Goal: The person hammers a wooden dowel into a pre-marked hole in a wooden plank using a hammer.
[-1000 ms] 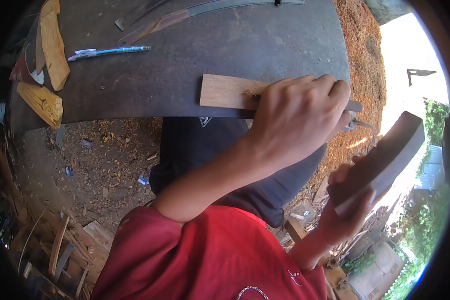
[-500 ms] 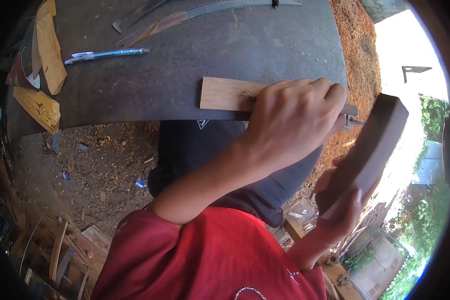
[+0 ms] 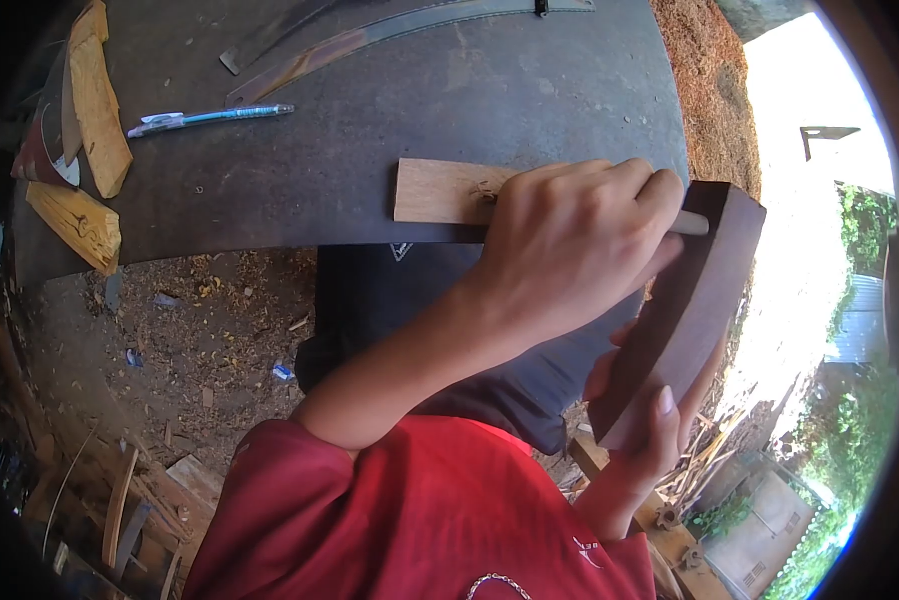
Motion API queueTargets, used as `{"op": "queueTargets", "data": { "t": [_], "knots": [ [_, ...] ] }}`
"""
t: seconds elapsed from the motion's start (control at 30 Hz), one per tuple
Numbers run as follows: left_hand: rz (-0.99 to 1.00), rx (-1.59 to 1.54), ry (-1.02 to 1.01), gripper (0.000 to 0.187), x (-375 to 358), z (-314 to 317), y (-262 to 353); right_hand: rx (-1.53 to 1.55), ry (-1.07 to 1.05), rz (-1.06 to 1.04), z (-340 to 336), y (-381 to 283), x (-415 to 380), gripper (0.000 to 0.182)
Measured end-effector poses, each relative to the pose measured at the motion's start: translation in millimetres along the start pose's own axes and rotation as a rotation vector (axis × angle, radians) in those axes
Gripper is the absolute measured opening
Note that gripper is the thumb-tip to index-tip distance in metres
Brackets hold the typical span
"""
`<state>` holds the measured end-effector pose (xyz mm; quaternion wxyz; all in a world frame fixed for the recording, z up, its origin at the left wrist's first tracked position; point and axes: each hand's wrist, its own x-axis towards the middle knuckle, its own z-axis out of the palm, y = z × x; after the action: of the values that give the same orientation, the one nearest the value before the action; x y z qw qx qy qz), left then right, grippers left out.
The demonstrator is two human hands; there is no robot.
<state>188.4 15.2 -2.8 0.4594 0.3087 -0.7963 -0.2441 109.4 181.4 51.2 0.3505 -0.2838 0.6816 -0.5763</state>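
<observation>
Left hand (image 3: pixel 580 250) fisted around a chisel handle (image 3: pixel 692 224), tip hidden, over the right end of the plank (image 3: pixel 440 190) at the table's (image 3: pixel 420 90) near edge. Right hand (image 3: pixel 650 420) grips a dark block (image 3: pixel 685 300), top touching the handle end.

Open dark surface (image 3: pixel 450 90) between pen (image 3: pixel 210 116) and wood strip (image 3: pixel 440 190), wide enough for a hand. Left edge crowded by wood offcuts (image 3: pixel 95 100). Far edge barred by long metal strips (image 3: pixel 370 35). Right end blocked by dark wooden block (image 3: pixel 685 300), touching chisel handle (image 3: pixel 692 223).
</observation>
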Motion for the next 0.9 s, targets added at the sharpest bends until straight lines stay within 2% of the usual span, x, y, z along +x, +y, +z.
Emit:
{"op": "queueTargets", "data": {
  "t": [0.1, 0.2, 0.3, 0.4, 0.53, 0.67, 0.73, 0.83, 0.9],
  "knots": [
    [0.02, -0.018, 0.013, 0.035, -1.7, -0.5, -0.5, 0.141, 0.175, -0.134, 0.9, 8.3, 5.4, 0.104],
    [0.028, -0.038, 0.002, 0.034, -1.9, -2.6, -0.7, 0.049, 0.016, -0.103, 9.3, 19.8, -12.2, 0.09],
    [0.06, -0.048, 0.014, 0.033, -3.7, -2.3, -1.7, -0.019, 0.02, -0.117, 9.8, 18.7, -20.0, 0.092],
    [0.08, -0.07, -0.049, 0.033, -9.1, -7.7, -5.5, 0.028, 0.263, -0.207, 18.9, 33.3, -22.9, 0.101],
    [0.113, -0.1, -0.09, 0.032, -9.2, -12.6, -5.9, -0.139, -0.014, -0.199, 15.3, 49.2, -33.4, 0.093],
    [0.134, -0.133, -0.106, 0.031, -7.9, -18.6, -5.6, 0.041, 0.292, -0.268, 31.8, 46.2, -27.0, 0.099],
    [0.139, -0.133, -0.109, 0.031, -7.8, -20.4, -5.6, -0.028, 0.046, -0.232, 25.7, 51.0, -28.8, 0.096],
    [0.16, -0.119, -0.137, 0.031, -6.3, -22.9, -5.7, -0.044, -0.032, -0.21, 10.4, 58.0, -29.9, 0.097],
    [0.159, -0.111, -0.162, 0.031, -6.4, -26.1, -5.5, 0.037, 0.096, -0.238, 19.6, 57.2, -29.5, 0.101]
  ]
}}
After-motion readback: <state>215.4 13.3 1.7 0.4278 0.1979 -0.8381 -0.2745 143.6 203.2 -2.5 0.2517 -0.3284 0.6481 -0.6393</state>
